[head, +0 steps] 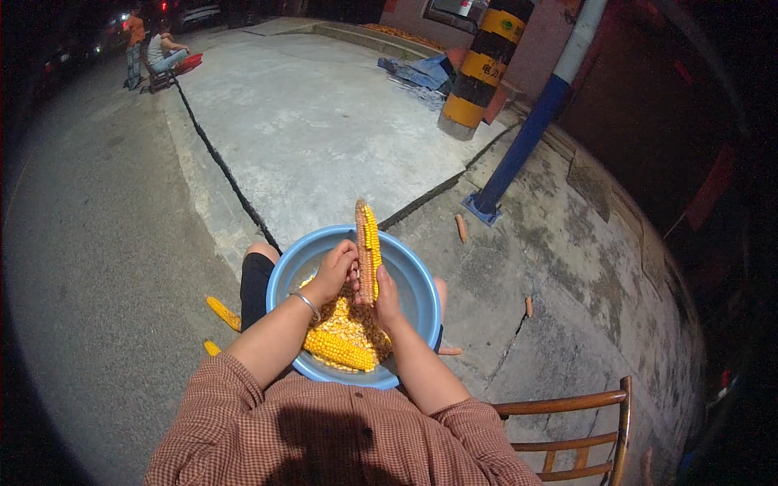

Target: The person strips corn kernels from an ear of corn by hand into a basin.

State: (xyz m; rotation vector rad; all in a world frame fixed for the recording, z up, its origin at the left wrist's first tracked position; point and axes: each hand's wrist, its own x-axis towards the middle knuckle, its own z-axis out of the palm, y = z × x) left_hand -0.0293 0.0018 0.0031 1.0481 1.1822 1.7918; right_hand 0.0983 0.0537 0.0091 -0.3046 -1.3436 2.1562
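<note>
My right hand [386,297] grips the lower part of a partly shelled corn cob [367,252], which stands nearly upright above a blue plastic basin [276,291]. Bare cob shows along its left side, with rows of yellow kernels on the right. Against the bare side are the bent fingers of my left hand [338,267]; whether they hold the cob or only touch it, I cannot tell. Loose corn kernels [343,319] lie in the basin, and a full ear of corn [340,350] rests on them. The basin sits between my legs.
Two ears of corn [223,313] lie on the ground at left. Bare cobs [461,228] are scattered at right, near a blue-based pole [516,146]. A wooden chair [562,404] stands at lower right. Behind are a striped pillar [482,67] and two people [163,51] at far left.
</note>
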